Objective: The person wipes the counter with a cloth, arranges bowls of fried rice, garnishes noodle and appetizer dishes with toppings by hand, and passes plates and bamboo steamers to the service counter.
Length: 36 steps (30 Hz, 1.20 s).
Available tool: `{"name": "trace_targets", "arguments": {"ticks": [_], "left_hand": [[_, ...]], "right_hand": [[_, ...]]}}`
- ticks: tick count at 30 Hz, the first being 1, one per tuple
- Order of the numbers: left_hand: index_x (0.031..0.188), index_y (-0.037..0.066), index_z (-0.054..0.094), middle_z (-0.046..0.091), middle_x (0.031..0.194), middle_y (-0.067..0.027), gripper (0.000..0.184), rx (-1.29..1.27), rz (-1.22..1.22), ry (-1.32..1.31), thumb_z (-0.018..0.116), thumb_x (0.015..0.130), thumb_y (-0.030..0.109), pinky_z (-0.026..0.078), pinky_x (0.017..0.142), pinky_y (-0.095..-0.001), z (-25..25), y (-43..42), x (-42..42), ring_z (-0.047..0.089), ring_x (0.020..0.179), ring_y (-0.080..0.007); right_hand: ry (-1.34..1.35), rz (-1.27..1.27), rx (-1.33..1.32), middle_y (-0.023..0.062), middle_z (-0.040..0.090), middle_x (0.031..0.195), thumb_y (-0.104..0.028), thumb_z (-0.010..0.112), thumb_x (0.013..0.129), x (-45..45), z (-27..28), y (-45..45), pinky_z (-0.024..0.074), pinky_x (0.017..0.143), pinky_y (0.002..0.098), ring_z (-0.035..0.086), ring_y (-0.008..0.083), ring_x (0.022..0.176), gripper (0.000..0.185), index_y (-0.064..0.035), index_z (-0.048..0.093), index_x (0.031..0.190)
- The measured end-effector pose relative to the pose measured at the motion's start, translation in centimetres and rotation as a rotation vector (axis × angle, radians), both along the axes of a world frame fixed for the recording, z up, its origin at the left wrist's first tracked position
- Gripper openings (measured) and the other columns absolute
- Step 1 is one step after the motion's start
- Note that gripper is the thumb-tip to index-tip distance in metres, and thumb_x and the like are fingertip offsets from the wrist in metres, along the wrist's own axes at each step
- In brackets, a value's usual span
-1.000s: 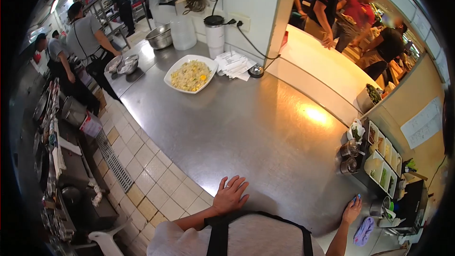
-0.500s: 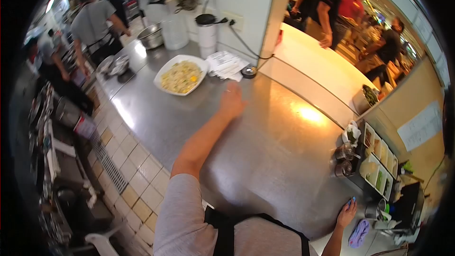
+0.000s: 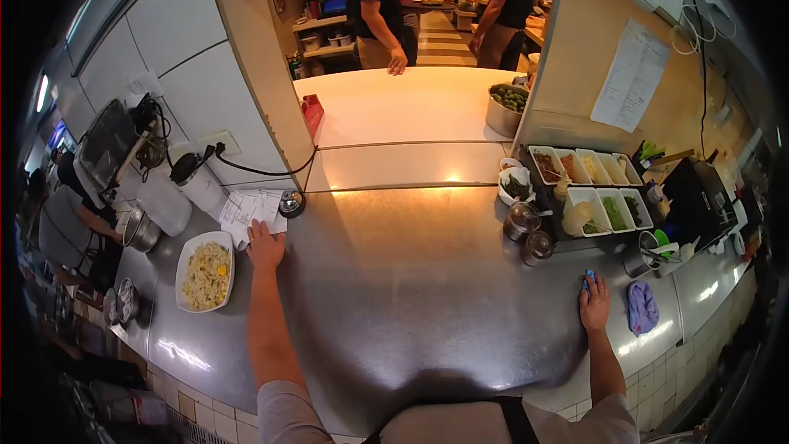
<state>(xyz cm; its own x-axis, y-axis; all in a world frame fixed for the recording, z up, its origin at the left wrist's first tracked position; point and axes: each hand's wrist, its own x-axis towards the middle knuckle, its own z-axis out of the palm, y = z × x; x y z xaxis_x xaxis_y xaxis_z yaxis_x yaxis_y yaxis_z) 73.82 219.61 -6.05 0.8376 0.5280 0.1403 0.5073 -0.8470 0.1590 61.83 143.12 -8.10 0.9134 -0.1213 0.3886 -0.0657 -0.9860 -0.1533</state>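
My left hand (image 3: 265, 245) reaches over the steel counter (image 3: 394, 279), its spread fingers at the lower edge of some printed paper slips (image 3: 246, 210). Just right of the slips is a call bell (image 3: 291, 203). A white square dish of fried rice (image 3: 205, 271) sits to the left of that forearm. On the right side of the counter, my right hand (image 3: 594, 304) rests palm down, with a small blue thing (image 3: 589, 280) at its fingertips; whether it is gripped cannot be made out. A purple cloth (image 3: 643, 307) lies to its right.
Topping trays (image 3: 608, 210) and spice jars (image 3: 537, 247) stand at the right. Behind the counter is a pass-through ledge (image 3: 394, 103) with a pot of green fruit (image 3: 505, 108). Several people stand beyond it. A tumbler (image 3: 200, 185) and metal bowl (image 3: 141, 230) are at the left.
The view has swung right toward the pass-through. My left hand has moved from the counter's near edge out to the paper slips. My right hand stays on the counter's right side.
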Motion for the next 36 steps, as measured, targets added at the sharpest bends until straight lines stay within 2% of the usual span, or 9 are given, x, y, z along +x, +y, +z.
{"name": "trace_targets", "arguments": {"ticks": [3, 9, 12, 18, 30, 33, 36], "left_hand": [[0.14, 0.007, 0.03, 0.025, 0.148, -0.0111, 0.069, -0.176, -0.017, 0.052, 0.051, 0.085, 0.044, 0.025, 0.102, -0.0601, -0.5, -2.1, -1.1, 0.022, 0.136, -0.0321], [0.138, 0.005, 0.032, 0.027, 0.146, -0.0154, 0.057, 0.094, 0.023, -0.078, 0.041, 0.093, 0.038, 0.021, 0.107, -0.0537, -4.6, -8.3, -4.5, 0.022, 0.136, -0.0327], [0.138, 0.003, 0.031, 0.025, 0.147, -0.0167, 0.056, 0.078, 0.003, -0.041, 0.037, 0.094, 0.037, 0.018, 0.11, -0.0494, -4.0, -10.8, -6.3, 0.021, 0.137, -0.0325], [0.141, 0.002, 0.027, 0.021, 0.149, -0.0163, 0.059, 0.036, 0.016, 0.038, 0.032, 0.095, 0.04, 0.013, 0.112, -0.0466, -2.5, -12.7, -7.3, 0.015, 0.139, -0.0304], [0.139, 0.001, 0.029, 0.022, 0.148, -0.0168, 0.061, 0.011, 0.021, 0.019, 0.036, 0.095, 0.042, 0.014, 0.11, -0.0485, -1.6, -13.0, -7.4, 0.018, 0.138, -0.0309], [0.139, 0.003, 0.03, 0.022, 0.148, -0.0177, 0.059, 0.011, 0.013, 0.005, 0.035, 0.095, 0.042, 0.014, 0.11, -0.0491, -1.6, -13.0, -7.4, 0.018, 0.138, -0.0318], [0.139, 0.005, 0.031, 0.023, 0.147, -0.0182, 0.058, 0.003, 0.006, 0.024, 0.035, 0.095, 0.042, 0.015, 0.11, -0.0499, -0.9, -13.3, -7.5, 0.018, 0.137, -0.0327]], "right_hand": [[-0.014, -0.007, 0.028, 0.0155, 0.048, 0.13, -0.019, 0.051, 0.084, 0.0, -0.4, -0.1, 0.0327, 0.101, 0.0451, 0.041, 0.0366, 0.121, 0.039, -0.0105, 0.053, 0.122], [0.026, -0.067, -0.069, 0.0144, 0.049, 0.129, -0.021, 0.052, 0.084, -0.1, 0.0, 0.4, 0.027, 0.104, 0.0512, 0.042, 0.0339, 0.121, 0.04, -0.0121, 0.052, 0.123], [0.047, -0.062, -0.101, 0.015, 0.047, 0.131, -0.022, 0.05, 0.085, 0.0, -0.2, 0.0, 0.0258, 0.103, 0.054, 0.042, 0.0316, 0.123, 0.04, -0.013, 0.051, 0.124], [0.035, -0.037, -0.092, 0.0154, 0.048, 0.131, -0.022, 0.051, 0.084, 0.2, -0.5, -0.5, 0.0263, 0.103, 0.0535, 0.042, 0.0321, 0.123, 0.042, -0.0121, 0.052, 0.124], [0.016, 0.013, -0.048, 0.0161, 0.048, 0.129, -0.022, 0.052, 0.082, 0.5, -0.8, -0.9, 0.028, 0.102, 0.0501, 0.041, 0.0336, 0.122, 0.044, -0.01, 0.051, 0.124], [-0.018, 0.014, 0.032, 0.0177, 0.048, 0.13, -0.022, 0.053, 0.082, 0.4, -0.2, -0.4, 0.0286, 0.103, 0.0458, 0.041, 0.0334, 0.123, 0.046, -0.0069, 0.05, 0.126], [-0.031, 0.001, -0.034, 0.0159, 0.049, 0.128, -0.021, 0.053, 0.081, 0.7, -1.5, -1.2, 0.0287, 0.102, 0.0492, 0.041, 0.0333, 0.122, 0.047, -0.0066, 0.049, 0.125]]}}
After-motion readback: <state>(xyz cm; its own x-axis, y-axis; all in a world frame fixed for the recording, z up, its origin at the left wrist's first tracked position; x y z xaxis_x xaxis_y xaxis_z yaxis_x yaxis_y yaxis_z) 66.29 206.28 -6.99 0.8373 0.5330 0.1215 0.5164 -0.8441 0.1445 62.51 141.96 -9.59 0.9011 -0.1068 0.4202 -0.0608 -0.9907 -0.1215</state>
